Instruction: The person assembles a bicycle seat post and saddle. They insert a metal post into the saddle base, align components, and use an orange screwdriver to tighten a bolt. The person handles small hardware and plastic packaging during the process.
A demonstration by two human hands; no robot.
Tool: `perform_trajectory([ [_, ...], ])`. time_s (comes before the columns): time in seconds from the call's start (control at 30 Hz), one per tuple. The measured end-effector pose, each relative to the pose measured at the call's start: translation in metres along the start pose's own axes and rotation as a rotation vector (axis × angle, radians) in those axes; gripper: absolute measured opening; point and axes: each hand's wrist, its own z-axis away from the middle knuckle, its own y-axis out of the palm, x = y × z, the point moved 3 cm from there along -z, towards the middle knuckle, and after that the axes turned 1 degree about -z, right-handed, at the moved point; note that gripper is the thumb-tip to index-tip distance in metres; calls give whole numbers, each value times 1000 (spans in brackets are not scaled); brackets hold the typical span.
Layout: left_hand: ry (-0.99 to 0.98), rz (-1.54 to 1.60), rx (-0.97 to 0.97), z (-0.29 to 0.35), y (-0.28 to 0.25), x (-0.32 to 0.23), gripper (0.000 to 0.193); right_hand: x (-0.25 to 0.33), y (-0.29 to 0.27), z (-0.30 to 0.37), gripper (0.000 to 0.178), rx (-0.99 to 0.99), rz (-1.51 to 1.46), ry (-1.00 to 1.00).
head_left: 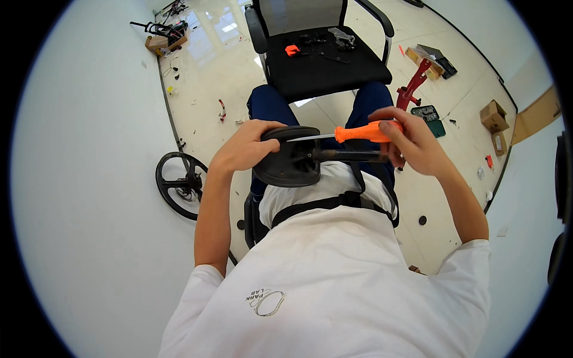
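Note:
A black bicycle saddle (285, 170) lies over my lap, its underside facing up. Its dark seatpost (352, 156) sticks out to the right. With thumb and fingers, my left hand (248, 145) grips the saddle's left far edge. The orange handle of a screwdriver (361, 132) is in my right hand (413, 140). Its metal shaft points left, and the tip reaches the saddle beside my left thumb; whether it touches, I cannot tell. My right fingers are also close to the seatpost's end, and their contact with it is partly hidden.
Ahead, a black office chair (328, 74) holds an orange piece, small dark parts and a clear plastic bag. A black wheel (179, 185) leans at the left. On the right floor are a red frame part (412, 86), an opened tool case (436, 127) and cardboard boxes (493, 116).

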Motion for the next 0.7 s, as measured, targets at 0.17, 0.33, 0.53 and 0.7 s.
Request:
perform_trajectory([
  [0.17,-29,77,14,-1,0,9,49,5,9,13,36,32,438,-303],
  [0.33,-19,72,14,-3,-3,7,50,-14,7,10,36,31,661,-382],
  [0.53,41,67,-72,3,-9,8,48,-15,14,4,32,117,436,-229],
  [0.7,-11,19,-13,4,-9,-2,50,-19,7,-3,32,123,240,-136],
])
